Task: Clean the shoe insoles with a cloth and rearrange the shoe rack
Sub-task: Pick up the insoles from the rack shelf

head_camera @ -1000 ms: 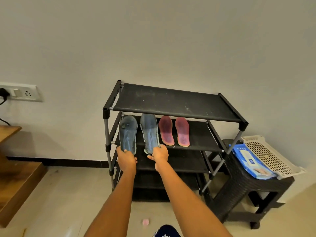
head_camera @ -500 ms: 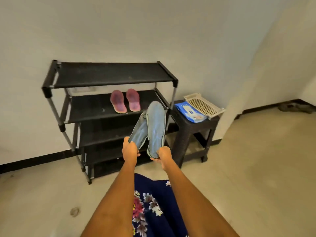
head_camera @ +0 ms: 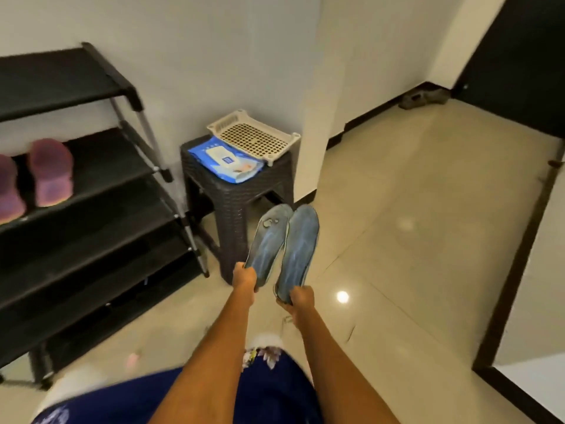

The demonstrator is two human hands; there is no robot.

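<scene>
Head | left hand [head_camera: 244,277] fingers pinch left insole [head_camera: 266,243] heel | right hand [head_camera: 301,298] pinches right insole [head_camera: 299,246]

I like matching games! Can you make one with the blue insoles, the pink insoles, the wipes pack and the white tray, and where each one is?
Things:
1. blue insoles
2. pink insoles
3. wipes pack
4. white tray

Places:
A. lying flat on the dark stool, half under something
B. on a shelf of the black shoe rack
C. held up, one in the left hand and one in the right hand
D. on the stool, resting partly on the blue pack

Pairs: 1-C, 2-B, 3-A, 4-D
</scene>
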